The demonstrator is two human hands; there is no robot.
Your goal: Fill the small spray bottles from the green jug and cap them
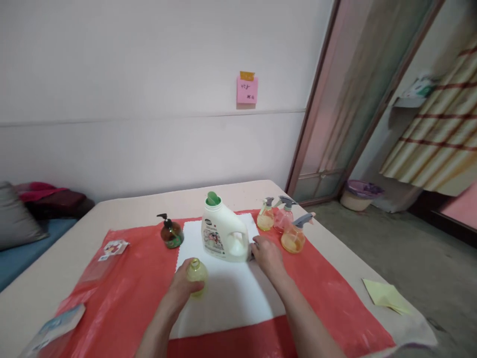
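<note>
My left hand (183,284) is wrapped around a small yellow bottle (197,275) with no sprayer on top, standing on a white sheet (231,293). My right hand (266,255) rests on the sheet beside a large white jug (223,233) with a green cap, its fingers closed on a small dark thing by the jug's base that I cannot make out. Three small spray bottles (283,223) with grey triggers stand just beyond my right hand. A brown pump bottle (171,232) stands to the left of the jug.
The sheet lies on a red plastic cover (320,283) over a beige table (55,268). A small packet (114,247) and a larger pouch (55,325) lie at the left, a yellow folded paper (385,294) at the right edge. A pink note (247,89) hangs on the wall.
</note>
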